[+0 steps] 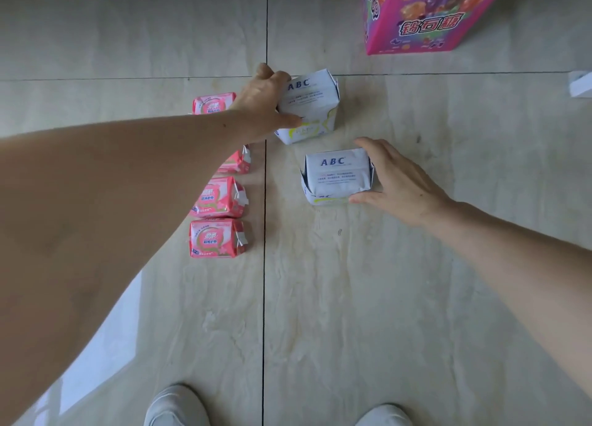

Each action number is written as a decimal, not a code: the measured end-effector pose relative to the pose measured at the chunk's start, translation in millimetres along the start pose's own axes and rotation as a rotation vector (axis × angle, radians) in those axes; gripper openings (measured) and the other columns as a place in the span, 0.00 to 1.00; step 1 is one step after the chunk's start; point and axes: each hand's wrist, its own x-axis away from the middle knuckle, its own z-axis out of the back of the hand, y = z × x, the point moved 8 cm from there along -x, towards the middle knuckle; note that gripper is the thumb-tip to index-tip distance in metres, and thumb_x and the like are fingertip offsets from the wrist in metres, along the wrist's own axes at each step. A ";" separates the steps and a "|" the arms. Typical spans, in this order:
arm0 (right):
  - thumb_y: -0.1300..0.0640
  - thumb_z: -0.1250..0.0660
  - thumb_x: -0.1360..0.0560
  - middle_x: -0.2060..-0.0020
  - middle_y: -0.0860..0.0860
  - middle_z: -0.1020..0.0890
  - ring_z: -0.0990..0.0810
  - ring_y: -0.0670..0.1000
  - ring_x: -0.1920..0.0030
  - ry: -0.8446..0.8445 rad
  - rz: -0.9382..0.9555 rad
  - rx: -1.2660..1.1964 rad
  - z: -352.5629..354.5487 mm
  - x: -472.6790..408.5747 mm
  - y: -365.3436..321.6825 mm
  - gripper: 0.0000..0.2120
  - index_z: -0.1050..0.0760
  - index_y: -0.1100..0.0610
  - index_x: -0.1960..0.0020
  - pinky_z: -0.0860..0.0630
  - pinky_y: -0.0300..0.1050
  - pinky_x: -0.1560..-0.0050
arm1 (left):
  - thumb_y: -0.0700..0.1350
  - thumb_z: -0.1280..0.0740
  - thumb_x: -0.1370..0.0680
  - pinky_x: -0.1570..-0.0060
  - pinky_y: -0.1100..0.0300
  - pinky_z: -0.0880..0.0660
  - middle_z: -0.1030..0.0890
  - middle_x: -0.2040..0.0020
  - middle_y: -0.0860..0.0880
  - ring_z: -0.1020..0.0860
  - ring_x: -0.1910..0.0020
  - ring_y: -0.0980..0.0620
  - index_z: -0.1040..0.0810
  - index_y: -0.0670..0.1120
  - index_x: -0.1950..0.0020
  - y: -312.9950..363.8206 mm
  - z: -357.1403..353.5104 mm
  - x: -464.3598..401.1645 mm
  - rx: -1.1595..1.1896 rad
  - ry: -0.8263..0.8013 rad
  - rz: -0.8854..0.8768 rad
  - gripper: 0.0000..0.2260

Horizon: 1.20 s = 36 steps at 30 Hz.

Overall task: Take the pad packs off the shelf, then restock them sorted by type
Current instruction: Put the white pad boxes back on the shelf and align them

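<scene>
Pad packs lie on the tiled floor [416, 297]: I see four pink packs [216, 238] in a column, two white ABC packs right of them. My left hand [266, 100] grips the farther white pack [309, 105]; my right hand [400, 182] clasps the nearer white pack [336, 175]. A pink carton [423, 15] stands beyond.

Second pink pack [237, 162] half behind forearm (label unreadable), candy box [423, 12] top cropped
</scene>
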 end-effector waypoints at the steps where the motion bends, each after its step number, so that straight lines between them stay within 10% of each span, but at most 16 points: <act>1: 0.52 0.24 0.32 0.35 0.49 0.32 0.27 0.53 0.44 -0.004 -0.001 -0.010 6.1 4.2 -3.5 0.37 0.39 0.53 0.29 0.29 0.46 0.48 | 0.48 0.28 0.28 0.47 0.63 0.34 0.34 0.37 0.42 0.28 0.45 0.46 0.33 0.43 0.30 2.6 4.8 5.0 0.009 -0.005 0.004 0.29; 25: 0.47 0.23 0.36 0.37 0.44 0.29 0.28 0.47 0.39 -0.122 0.042 0.040 426.2 227.8 -324.7 0.36 0.37 0.46 0.33 0.28 0.47 0.42 | 0.49 0.20 0.38 0.46 0.47 0.23 0.27 0.48 0.56 0.25 0.47 0.50 0.28 0.55 0.39 249.9 422.8 292.0 0.442 -0.060 -0.018 0.31; 36: 0.47 0.23 0.35 0.34 0.47 0.30 0.29 0.48 0.36 0.136 0.169 0.181 634.3 288.4 -435.6 0.39 0.37 0.51 0.30 0.37 0.37 0.46 | 0.43 0.20 0.37 0.60 0.72 0.26 0.23 0.50 0.59 0.23 0.52 0.62 0.27 0.54 0.41 378.4 636.7 349.2 0.443 0.146 -0.172 0.28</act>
